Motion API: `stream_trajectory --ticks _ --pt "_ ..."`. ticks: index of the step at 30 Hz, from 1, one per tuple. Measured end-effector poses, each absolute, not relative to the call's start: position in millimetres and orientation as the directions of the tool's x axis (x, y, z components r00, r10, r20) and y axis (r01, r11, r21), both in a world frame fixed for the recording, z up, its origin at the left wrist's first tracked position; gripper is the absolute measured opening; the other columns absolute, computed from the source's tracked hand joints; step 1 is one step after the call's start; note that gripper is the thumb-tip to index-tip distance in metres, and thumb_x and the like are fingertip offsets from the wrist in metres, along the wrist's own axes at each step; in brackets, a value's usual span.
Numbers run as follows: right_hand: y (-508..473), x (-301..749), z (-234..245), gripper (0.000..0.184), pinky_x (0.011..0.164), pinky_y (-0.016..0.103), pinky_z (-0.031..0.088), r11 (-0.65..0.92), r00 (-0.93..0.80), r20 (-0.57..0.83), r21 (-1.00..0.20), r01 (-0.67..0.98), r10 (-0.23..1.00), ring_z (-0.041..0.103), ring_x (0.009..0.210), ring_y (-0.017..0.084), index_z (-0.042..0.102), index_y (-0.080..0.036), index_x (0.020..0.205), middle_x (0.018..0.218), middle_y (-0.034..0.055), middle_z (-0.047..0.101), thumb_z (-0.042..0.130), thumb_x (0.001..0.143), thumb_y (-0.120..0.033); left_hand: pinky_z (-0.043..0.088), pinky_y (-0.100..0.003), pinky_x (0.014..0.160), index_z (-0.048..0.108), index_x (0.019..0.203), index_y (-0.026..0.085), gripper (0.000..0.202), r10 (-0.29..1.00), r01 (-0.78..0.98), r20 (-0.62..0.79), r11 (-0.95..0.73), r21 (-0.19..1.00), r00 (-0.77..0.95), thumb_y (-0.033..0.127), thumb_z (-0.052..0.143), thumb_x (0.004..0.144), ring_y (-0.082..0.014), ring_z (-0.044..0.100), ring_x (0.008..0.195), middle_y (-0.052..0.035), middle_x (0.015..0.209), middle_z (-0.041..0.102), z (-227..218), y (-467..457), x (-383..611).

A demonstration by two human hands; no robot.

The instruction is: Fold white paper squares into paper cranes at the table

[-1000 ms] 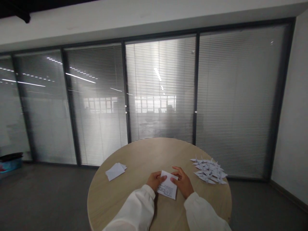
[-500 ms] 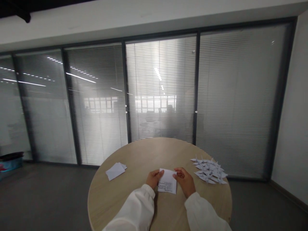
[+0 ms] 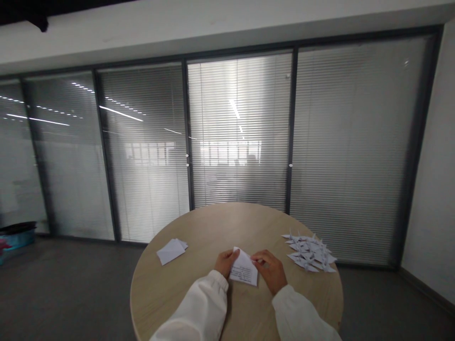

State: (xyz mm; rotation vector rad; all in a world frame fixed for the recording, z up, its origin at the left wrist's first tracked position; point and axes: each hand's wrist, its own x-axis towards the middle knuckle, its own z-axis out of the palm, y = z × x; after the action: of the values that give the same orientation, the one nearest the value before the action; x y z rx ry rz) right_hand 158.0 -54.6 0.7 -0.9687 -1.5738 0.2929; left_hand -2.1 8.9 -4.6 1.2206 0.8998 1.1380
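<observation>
A white sheet of paper (image 3: pixel 243 271) with printed lines on its lower part is held between my hands, above the near middle of the round table. My left hand (image 3: pixel 226 263) pinches its upper left edge, thumb on top. At the right edge, my right hand (image 3: pixel 270 270) grips the paper between thumb and fingers, and the upper right corner is folded inward so that side slants. To the right lies a cluster of several folded paper cranes (image 3: pixel 309 253). On the left rests a small stack of white paper sheets (image 3: pixel 171 251).
The round wooden table (image 3: pixel 199 227) stands before a glass partition (image 3: pixel 238 118) with blinds and dark frames. A blue container (image 3: pixel 17 239) with a dark rim sits on the floor at far left. A white wall (image 3: pixel 432 166) rises at the right.
The paper's upper right corner has been folded inward and the sheet has tilted. My right hand has moved slightly left and down with that edge. My left hand still grips the upper left.
</observation>
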Motion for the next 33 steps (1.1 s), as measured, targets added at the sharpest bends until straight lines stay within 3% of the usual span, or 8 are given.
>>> stream_trajectory --ticks 13,21,28,33 --pt "-58 153 -2 0.014 0.081 0.032 0.045 0.621 -0.067 0.679 -0.621 0.479 0.731 0.055 0.088 0.016 0.067 -0.024 0.073 0.093 0.0051 0.061 0.057 0.068 -0.016 0.042 -0.028 0.052 0.066 0.072 0.008 0.048 0.952 -0.263 0.116 -0.039 0.964 0.284 0.051 0.065 0.052 -0.0171 0.058 0.049 -0.0066 0.054 0.064 1 1 -3" --pt "-58 154 -2 0.016 0.083 0.033 0.044 0.627 -0.118 0.684 -0.568 0.533 0.720 0.054 0.091 0.017 0.067 -0.024 0.076 0.097 0.0053 0.061 0.057 0.068 -0.014 0.042 -0.027 0.051 0.065 0.070 0.007 0.046 0.960 -0.292 0.076 0.007 0.956 0.271 0.048 0.069 0.048 -0.0163 0.057 0.048 -0.0063 0.052 0.064 2 3 -2" --pt "-58 155 -5 0.014 0.082 0.034 0.044 0.633 -0.133 0.687 -0.553 0.542 0.714 0.053 0.092 0.018 0.067 -0.025 0.078 0.097 0.0053 0.060 0.057 0.070 -0.018 0.043 -0.029 0.052 0.064 0.074 0.005 0.045 0.957 -0.347 0.045 0.060 0.936 0.286 0.044 0.067 0.051 -0.0201 0.060 0.053 -0.0108 0.059 0.065 4 3 -1" --pt "-58 155 -6 0.014 0.081 0.033 0.045 0.640 -0.139 0.700 -0.531 0.555 0.701 0.053 0.091 0.018 0.067 -0.025 0.076 0.095 0.0057 0.059 0.057 0.070 -0.017 0.042 -0.026 0.050 0.064 0.072 0.008 0.039 0.958 -0.280 0.088 -0.008 0.960 0.273 0.043 0.067 0.055 -0.0162 0.058 0.049 -0.0082 0.058 0.065 7 -5 1"
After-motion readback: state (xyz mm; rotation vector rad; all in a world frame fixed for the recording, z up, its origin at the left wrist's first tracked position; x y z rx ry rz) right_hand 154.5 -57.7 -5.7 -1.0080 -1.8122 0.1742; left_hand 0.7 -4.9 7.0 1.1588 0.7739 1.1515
